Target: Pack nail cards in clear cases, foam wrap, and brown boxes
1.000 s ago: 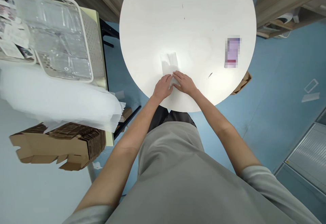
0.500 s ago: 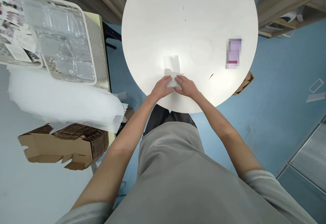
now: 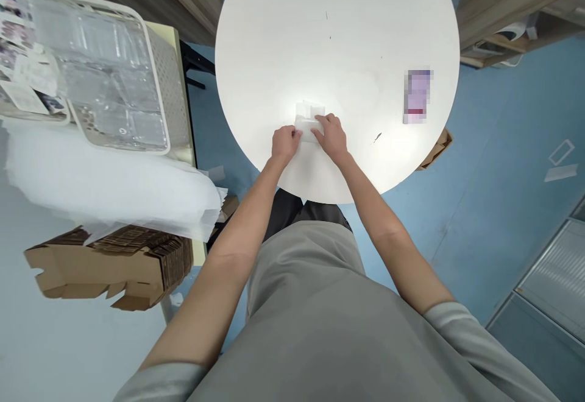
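Observation:
A small translucent white packing sheet [image 3: 309,129], folded into a rough square, lies on the white round table [image 3: 365,30] close to its near edge. At the sheet's left edge my left hand [image 3: 286,144] is closed, pinching it between thumb and fingers. My right hand [image 3: 334,137] grips the right side with bent fingertips and thumb. A few layers overlap at the sheet's far end; whether anything is wrapped inside is hidden.
A blurred purple phone-like item [image 3: 417,96] lies at the table's right. On the left side table are a white basket [image 3: 171,79] of clear plastic packs, a stack of white sheets [image 3: 114,183] and flattened cardboard boxes [image 3: 105,268]. A cardboard box [image 3: 436,149] stands below the table's right edge.
Both hands have moved slightly away from my body. The sheet's near part is folded over toward the far end, making it shorter. My left fingers have curled in more tightly.

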